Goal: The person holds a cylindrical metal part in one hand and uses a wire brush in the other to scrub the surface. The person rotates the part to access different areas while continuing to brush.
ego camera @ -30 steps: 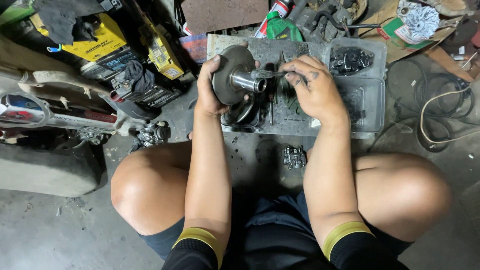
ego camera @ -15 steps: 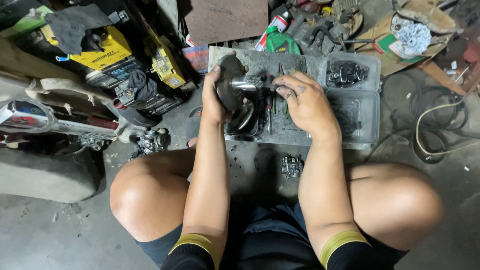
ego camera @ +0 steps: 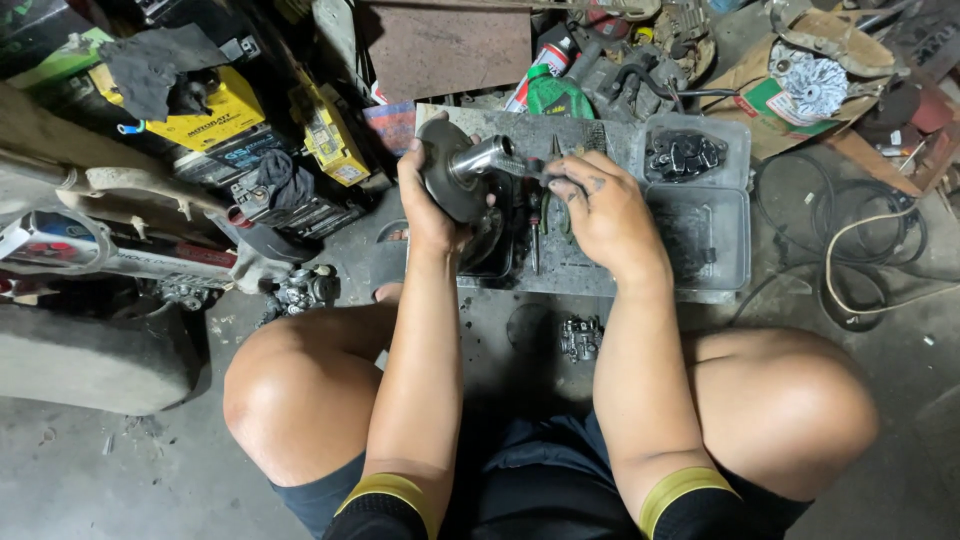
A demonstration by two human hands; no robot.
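My left hand (ego camera: 425, 205) grips a dark round metal pulley disc (ego camera: 447, 185) with a shiny steel hub (ego camera: 482, 157) that points to the right. My right hand (ego camera: 600, 210) is closed at the end of that hub, with its fingers pinched on a small dark part that I cannot make out. Both hands hover above a greasy grey plastic tray (ego camera: 720, 290) on the floor. A few thin tools (ego camera: 540, 225) lie in the tray under my hands.
Small black parts (ego camera: 683, 153) fill the tray's back right compartment. A small metal part (ego camera: 580, 338) lies on the concrete between my knees. Yellow batteries (ego camera: 215, 120), a green spray can (ego camera: 555, 95), a carburettor (ego camera: 305, 288) and coiled cables (ego camera: 850, 250) crowd the floor around.
Both hands with the pulley disc have shifted slightly left over the tray. The hub now shows more fully, and my right hand sits at its tip.
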